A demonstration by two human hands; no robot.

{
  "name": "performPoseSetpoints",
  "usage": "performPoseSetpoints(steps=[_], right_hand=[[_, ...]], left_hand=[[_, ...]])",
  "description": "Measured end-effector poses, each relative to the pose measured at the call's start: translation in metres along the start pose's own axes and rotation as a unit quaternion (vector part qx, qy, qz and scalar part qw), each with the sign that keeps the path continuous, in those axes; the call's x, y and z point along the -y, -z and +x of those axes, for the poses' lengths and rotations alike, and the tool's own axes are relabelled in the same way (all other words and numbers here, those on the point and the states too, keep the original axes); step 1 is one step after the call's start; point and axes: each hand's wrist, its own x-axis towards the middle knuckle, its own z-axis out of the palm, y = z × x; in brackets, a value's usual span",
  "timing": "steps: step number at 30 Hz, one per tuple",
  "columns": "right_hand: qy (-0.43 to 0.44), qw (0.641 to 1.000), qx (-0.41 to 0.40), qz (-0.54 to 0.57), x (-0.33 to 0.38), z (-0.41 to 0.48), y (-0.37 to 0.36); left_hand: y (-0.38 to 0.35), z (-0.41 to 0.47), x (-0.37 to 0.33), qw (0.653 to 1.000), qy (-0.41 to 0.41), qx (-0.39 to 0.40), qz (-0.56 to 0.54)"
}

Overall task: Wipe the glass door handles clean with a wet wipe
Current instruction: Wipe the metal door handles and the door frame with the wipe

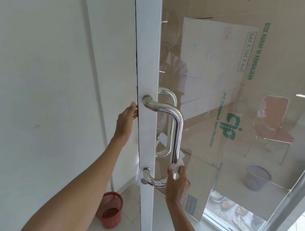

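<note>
The right hand (177,182) pinches the wet wipe (178,164) low on the handle (178,129) to rub it, while the left hand (128,116), fingers straight, presses the door frame (148,77) left of the handle, likely steadying the door.

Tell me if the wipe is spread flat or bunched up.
Bunched up: the wipe is a crumpled wad that the right hand holds against the lower bar of the door handle.

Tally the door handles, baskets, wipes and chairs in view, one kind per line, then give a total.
Door handles: 2
Baskets: 2
Wet wipe: 1
Chair: 1
Total: 6
</note>
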Motion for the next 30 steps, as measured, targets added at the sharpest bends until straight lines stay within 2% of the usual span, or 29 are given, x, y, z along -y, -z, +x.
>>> performPoseSetpoints(steps=[4, 10, 16, 24, 27, 30], right_hand=[[-0.096, 0.992, 0.067, -0.050, -0.038, -0.017, -0.002], [-0.098, 0.992, 0.068, -0.030, -0.030, -0.012, -0.004], [0.031, 0.997, 0.074, -0.017, 0.020, 0.021, 0.014], [0.194, 0.980, 0.039, -0.019, 0.139, 0.092, 0.038], [0.280, 0.953, 0.067, -0.099, 0.172, 0.108, 0.045], [0.365, 0.897, 0.108, -0.224, 0.198, 0.120, 0.049]], left_hand=[[-0.002, 0.000, 0.000, 1.000, 0.004, -0.003, -0.001], [0.002, 0.001, 0.001, 1.000, 0.007, 0.002, 0.002], [0.002, 0.000, 0.000, 1.000, 0.013, 0.001, -0.001], [0.006, 0.000, -0.008, 0.998, 0.046, 0.027, -0.021], [0.009, 0.001, -0.010, 0.998, 0.053, 0.045, -0.012], [0.011, 0.002, -0.012, 0.997, 0.062, 0.054, -0.003]])
